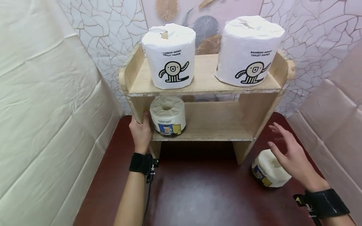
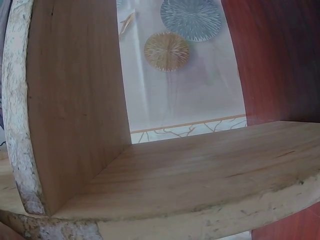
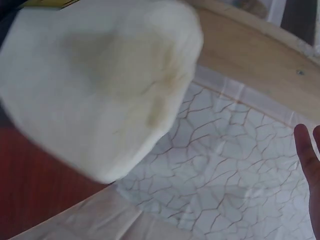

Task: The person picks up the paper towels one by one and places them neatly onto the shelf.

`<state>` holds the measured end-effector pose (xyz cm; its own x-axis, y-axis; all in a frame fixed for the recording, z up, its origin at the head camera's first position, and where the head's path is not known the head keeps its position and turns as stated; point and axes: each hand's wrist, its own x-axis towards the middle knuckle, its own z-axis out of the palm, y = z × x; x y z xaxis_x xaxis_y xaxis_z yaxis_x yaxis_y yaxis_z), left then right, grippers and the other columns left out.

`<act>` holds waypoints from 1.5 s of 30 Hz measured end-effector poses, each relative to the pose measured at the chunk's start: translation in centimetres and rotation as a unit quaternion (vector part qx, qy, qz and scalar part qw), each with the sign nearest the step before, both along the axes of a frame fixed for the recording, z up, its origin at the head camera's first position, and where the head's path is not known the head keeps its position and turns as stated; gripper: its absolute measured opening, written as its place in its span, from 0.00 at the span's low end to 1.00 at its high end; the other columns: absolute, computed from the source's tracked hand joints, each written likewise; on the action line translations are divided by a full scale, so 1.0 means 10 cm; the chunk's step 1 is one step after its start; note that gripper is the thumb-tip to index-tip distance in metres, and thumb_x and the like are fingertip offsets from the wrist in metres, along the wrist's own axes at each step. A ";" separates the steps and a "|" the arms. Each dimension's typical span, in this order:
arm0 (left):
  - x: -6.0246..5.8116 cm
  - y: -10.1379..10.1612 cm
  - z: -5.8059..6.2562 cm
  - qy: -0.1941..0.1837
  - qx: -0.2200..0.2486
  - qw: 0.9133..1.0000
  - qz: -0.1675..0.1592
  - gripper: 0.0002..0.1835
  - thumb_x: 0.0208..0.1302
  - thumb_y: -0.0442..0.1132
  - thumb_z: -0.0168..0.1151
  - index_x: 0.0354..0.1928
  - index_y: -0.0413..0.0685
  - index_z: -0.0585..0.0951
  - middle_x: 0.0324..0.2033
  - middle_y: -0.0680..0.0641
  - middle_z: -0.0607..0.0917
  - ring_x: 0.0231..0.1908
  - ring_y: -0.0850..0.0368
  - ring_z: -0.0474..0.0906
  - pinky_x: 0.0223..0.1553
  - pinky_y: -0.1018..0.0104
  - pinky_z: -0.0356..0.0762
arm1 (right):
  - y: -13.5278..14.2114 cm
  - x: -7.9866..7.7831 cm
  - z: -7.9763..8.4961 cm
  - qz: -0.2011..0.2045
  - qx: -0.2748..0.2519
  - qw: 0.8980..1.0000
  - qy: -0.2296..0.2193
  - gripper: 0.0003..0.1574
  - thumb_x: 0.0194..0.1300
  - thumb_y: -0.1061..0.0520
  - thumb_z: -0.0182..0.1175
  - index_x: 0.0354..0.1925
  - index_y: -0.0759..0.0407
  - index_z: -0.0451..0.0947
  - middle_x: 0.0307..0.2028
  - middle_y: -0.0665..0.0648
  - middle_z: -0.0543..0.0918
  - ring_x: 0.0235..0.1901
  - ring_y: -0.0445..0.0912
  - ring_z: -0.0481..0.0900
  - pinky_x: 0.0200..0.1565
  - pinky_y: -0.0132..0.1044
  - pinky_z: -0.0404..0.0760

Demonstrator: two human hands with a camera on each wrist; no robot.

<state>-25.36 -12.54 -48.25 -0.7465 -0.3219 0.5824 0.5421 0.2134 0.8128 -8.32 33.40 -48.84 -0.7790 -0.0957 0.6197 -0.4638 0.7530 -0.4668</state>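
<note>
My left hand (image 1: 141, 131) grips the front edge of the left side panel of a small wooden shelf (image 1: 209, 121). Beside its thumb, on the lower board, stands a wrapped toilet roll (image 1: 168, 117) with a blue and yellow picture. My right hand (image 1: 291, 157), fingers apart and holding nothing, hovers by a second toilet roll (image 1: 267, 171) on the dark red surface at right, partly covering it. In the right wrist view that roll (image 3: 100, 95) looms large and blurred, with fingers (image 3: 307, 155) at the right edge. Bare shelf boards (image 2: 200, 175) fill much of the left wrist view.
Two larger white-wrapped toilet rolls, one at left (image 1: 169, 58) and one at right (image 1: 249, 53), stand on the top board. Pale padded panels, left (image 1: 56, 110) and right (image 1: 331, 116), flank the dark red surface (image 1: 198, 188). A crackle-patterned wall (image 1: 96, 34) rises behind.
</note>
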 end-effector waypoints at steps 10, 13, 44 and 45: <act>0.04 -0.12 -0.01 -0.002 -0.006 1.000 0.002 0.19 0.79 0.38 0.62 0.66 0.38 0.79 0.54 0.35 0.87 0.54 0.46 0.84 0.54 0.53 0.78 | 0.14 0.06 -0.25 0.018 0.055 0.998 0.031 0.34 0.78 0.52 0.63 0.74 0.64 0.71 0.70 0.69 0.72 0.73 0.39 0.60 0.71 0.24 0.51; 0.10 -0.03 0.08 -0.005 -0.007 1.000 0.003 0.19 0.79 0.34 0.61 0.65 0.32 0.78 0.54 0.30 0.86 0.54 0.42 0.83 0.55 0.50 0.78 | 0.21 0.14 -0.30 0.004 0.074 0.997 0.020 0.36 0.75 0.50 0.66 0.74 0.63 0.72 0.68 0.70 0.74 0.70 0.50 0.64 0.71 0.24 0.49; 0.00 -0.02 -0.02 0.009 -0.002 1.000 -0.007 0.18 0.79 0.36 0.61 0.65 0.36 0.79 0.54 0.34 0.87 0.55 0.44 0.84 0.55 0.50 0.79 | 0.67 0.48 -1.04 -0.011 0.178 0.981 -0.073 0.55 0.62 0.21 0.67 0.74 0.52 0.71 0.63 0.66 0.72 0.55 0.71 0.67 0.58 0.66 0.62; -0.01 -0.01 -0.04 0.011 -0.004 1.000 -0.010 0.18 0.79 0.37 0.62 0.65 0.37 0.80 0.53 0.35 0.87 0.55 0.45 0.84 0.55 0.50 0.80 | 0.67 0.50 -1.06 -0.007 0.175 0.982 -0.068 0.55 0.66 0.18 0.57 0.74 0.53 0.72 0.62 0.66 0.72 0.55 0.70 0.67 0.64 0.61 0.58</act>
